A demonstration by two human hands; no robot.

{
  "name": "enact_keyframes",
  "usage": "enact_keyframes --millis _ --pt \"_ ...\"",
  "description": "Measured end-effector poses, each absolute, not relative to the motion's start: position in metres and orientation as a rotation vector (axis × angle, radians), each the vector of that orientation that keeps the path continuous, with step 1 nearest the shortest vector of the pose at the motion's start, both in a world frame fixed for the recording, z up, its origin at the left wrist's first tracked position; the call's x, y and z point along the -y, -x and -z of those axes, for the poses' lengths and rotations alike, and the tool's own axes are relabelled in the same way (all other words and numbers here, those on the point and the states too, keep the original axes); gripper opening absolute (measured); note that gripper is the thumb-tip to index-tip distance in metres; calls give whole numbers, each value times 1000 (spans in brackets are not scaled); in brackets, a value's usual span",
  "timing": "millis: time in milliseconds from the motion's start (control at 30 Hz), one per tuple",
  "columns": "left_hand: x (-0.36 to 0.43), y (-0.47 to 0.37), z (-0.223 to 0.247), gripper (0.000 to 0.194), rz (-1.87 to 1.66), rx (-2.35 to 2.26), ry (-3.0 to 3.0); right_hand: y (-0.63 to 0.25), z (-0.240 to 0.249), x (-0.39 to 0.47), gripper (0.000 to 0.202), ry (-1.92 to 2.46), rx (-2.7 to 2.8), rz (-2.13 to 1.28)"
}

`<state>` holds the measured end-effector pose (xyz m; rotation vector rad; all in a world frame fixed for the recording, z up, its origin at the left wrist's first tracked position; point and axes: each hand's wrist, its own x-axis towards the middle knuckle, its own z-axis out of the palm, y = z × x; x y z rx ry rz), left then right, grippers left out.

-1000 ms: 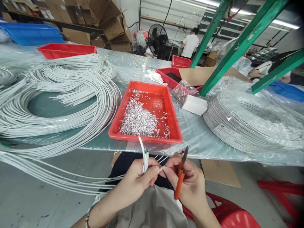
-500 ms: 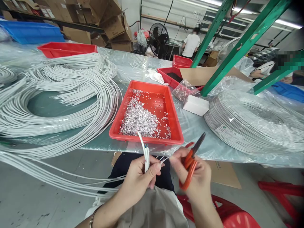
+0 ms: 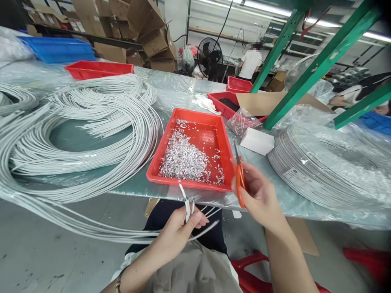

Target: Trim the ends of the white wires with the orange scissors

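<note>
My left hand (image 3: 180,226) is closed around several white cables (image 3: 187,207), whose cut ends stick up above the fist. Other cable ends poke out to the right of the thumb. In my right hand (image 3: 256,191) are orange-handled scissors (image 3: 240,179), held upright with the dark blades pointing up, over the right front corner of a red tray (image 3: 194,185). Small silvery clippings (image 3: 185,156) are heaped in that tray, mostly on its left side. From the left fist the cables run left to a large coil of white cable (image 3: 88,158) on the table.
A wrapped cable roll (image 3: 330,167) and a white box (image 3: 257,141) sit on the right. Green metal posts (image 3: 317,67) slant up behind them. Farther back are a red bin (image 3: 99,71), a blue bin (image 3: 61,49), a black fan (image 3: 210,59) and a person (image 3: 250,63).
My right hand has moved up and away from the left hand, over the tray's edge, with the scissors turned more upright. A cable end now extends right below my left hand.
</note>
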<state>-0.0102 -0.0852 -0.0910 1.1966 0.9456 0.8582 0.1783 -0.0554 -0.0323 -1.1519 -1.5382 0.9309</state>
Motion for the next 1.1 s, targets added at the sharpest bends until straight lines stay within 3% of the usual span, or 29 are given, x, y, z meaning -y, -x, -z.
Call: enact_keyframes --millis 167,300,533,767,1100 --pt "79 19 106 41 -791 -731 -890 -197 37 96 55 994 1585 -1292" --pt "77 26 111 37 -727 -483 -608 -199 48 114 53 1028 1461 -1359" --pt "81 24 98 28 -852 -648 -585 -183 61 139 53 1259 1368 -1399" --pt "92 19 77 26 -849 -872 -833 -178 56 153 68 1662 1644 -1369" --pt "94 17 68 18 -835 -934 -1101 -184 41 153 42 1686 1981 -1104"
